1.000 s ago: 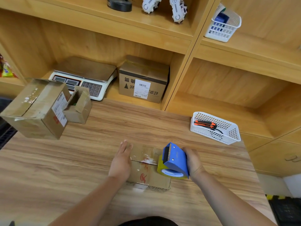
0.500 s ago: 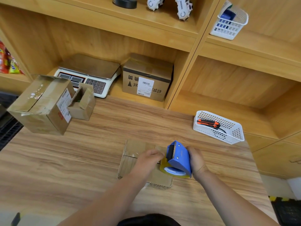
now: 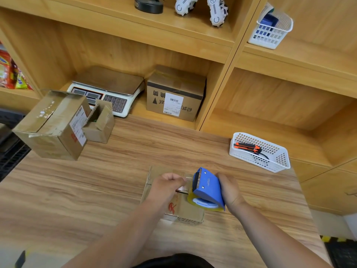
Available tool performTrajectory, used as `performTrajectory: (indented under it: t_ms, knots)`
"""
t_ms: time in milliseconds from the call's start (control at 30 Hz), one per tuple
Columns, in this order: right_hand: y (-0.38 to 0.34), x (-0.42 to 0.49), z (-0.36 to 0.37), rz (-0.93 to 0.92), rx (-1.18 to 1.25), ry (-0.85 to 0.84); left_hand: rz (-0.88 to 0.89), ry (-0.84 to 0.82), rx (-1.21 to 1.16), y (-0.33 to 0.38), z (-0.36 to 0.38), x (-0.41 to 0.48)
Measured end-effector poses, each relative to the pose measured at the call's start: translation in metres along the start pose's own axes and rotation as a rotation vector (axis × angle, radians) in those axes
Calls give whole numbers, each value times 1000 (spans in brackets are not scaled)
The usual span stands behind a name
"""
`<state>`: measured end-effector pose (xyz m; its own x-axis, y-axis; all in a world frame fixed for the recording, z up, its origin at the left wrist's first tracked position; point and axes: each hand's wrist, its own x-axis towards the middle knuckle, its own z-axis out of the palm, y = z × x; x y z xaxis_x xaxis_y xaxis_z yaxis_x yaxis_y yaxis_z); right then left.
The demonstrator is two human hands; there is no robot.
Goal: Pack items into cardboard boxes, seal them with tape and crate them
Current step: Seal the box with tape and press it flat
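Observation:
A small flat cardboard box [image 3: 181, 208] with a red mark lies on the wooden table [image 3: 96, 190] in front of me. My right hand [image 3: 229, 190] grips a blue tape dispenser [image 3: 207, 187] with a roll of clear tape, held at the box's right end. My left hand [image 3: 167, 185] is curled over the box top and pinches the free end of the clear tape [image 3: 185, 183] drawn from the dispenser. My hands hide much of the box top.
A large cardboard box [image 3: 52, 124] and a small open box [image 3: 100, 122] stand at the table's left. A white basket [image 3: 258, 151] with an orange utility knife is at the right. A scale [image 3: 108, 93] and a labelled box [image 3: 173, 93] sit in the shelf behind.
My left hand moved from lying flat on the box's left part to the dispenser and took hold of the tape end. The dispenser stayed at the box's right end.

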<state>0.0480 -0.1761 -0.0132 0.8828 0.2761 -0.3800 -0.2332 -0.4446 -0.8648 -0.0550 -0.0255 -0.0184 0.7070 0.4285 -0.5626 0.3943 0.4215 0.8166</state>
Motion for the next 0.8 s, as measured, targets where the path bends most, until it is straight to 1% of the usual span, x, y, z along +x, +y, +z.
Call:
performTrajectory:
  t_ms: [200,400,500,700,800]
  knots:
    - [-2,5,3,-134,-233,-94,99,44,116,14,-19,9]
    - [-17,7,3,-318,-440,-171,94,42,116,19,-32,12]
    - [-20,9,4,-338,-512,-176,87,32,108,22,-39,13]
    - [-16,12,-12,-344,-708,-183,67,103,167,27,-97,28]
    - [-18,9,-11,-346,-840,-179,50,111,218,21,-108,31]
